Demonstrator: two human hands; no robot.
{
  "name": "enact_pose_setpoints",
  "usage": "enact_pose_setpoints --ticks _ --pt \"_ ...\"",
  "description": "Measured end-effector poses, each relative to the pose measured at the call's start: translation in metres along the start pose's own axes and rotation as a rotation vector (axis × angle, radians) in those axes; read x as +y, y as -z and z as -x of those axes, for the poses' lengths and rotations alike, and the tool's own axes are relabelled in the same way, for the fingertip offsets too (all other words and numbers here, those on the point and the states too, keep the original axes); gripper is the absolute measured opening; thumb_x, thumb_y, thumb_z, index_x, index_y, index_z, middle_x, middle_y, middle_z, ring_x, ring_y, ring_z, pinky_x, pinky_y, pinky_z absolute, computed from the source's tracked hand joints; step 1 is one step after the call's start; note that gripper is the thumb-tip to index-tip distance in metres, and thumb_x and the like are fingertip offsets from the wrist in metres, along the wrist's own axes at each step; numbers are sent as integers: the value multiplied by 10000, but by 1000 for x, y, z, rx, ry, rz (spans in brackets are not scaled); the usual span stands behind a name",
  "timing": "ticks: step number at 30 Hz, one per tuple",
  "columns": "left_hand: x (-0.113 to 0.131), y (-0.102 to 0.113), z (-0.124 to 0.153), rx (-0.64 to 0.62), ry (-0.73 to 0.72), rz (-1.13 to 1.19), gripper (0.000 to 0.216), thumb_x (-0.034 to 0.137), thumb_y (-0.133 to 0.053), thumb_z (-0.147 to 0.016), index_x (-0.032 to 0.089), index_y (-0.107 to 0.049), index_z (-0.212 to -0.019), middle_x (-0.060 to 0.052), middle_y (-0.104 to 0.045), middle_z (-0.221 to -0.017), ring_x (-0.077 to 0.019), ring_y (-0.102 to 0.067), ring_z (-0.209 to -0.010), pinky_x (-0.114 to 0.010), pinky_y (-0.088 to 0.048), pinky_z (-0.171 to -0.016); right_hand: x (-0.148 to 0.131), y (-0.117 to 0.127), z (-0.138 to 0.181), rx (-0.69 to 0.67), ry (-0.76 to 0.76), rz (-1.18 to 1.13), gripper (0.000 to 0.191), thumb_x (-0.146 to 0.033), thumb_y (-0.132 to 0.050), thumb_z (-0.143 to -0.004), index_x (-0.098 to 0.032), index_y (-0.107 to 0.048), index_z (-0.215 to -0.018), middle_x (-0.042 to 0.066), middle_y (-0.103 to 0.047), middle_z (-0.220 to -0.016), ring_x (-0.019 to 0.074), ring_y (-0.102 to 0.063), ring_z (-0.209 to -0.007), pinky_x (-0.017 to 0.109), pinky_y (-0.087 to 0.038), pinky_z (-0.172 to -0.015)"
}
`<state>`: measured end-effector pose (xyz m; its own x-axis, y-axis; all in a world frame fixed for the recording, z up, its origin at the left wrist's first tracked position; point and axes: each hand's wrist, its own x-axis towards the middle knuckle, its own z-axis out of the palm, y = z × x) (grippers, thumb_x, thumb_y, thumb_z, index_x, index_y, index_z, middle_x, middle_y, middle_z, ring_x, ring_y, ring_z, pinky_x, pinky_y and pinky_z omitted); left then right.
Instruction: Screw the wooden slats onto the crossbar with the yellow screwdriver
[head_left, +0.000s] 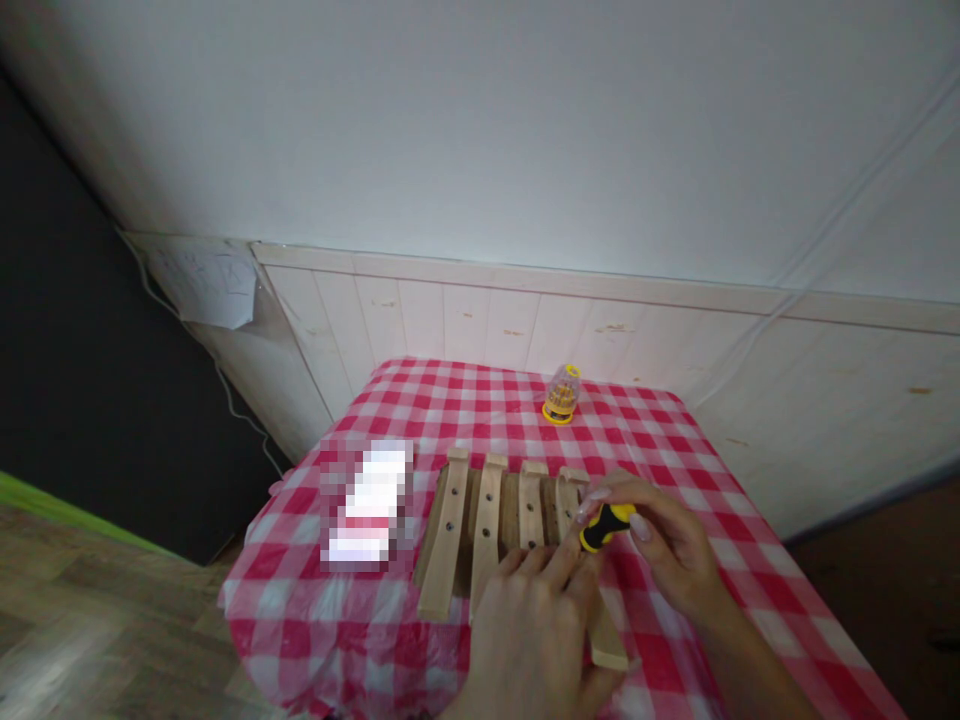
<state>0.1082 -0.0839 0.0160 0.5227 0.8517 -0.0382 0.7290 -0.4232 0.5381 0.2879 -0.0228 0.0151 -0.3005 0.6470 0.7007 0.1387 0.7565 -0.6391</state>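
A wooden piece (449, 555) lies on the table, made of several pale slats fixed with dark screws across a darker board. Across its right-hand slats rests my left hand (529, 630), gripping it with the fingers on top and the thumb by the rightmost slat's near end. My right hand (682, 545) pinches a yellow and black screwdriver (609, 524) between thumb and fingers, over the rightmost slat. The screwdriver's tip and the screw under it are hidden behind the left hand's fingers.
Behind the wooden piece stands a clear, yellow-based case of screwdriver bits (562, 395). A blurred-out bright rectangular object (369, 505) lies to the left. A red and white checked tablecloth (442, 395) covers the table, which stands against a panelled wall (465, 320).
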Motion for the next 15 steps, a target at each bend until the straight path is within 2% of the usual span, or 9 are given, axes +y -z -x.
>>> enact_pose_setpoints --ticks 15 --pt "1 0 -1 -20 20 -1 735 415 -811 -815 160 -599 -1472 -101 -610 -1497 -365 -636 -1231 -552 -513 -1100 2 -1 3 30 -45 -49 212 -435 -631 -1025 -280 -772 -1059 67 -797 -869 207 -753 -771 283 -640 -672"
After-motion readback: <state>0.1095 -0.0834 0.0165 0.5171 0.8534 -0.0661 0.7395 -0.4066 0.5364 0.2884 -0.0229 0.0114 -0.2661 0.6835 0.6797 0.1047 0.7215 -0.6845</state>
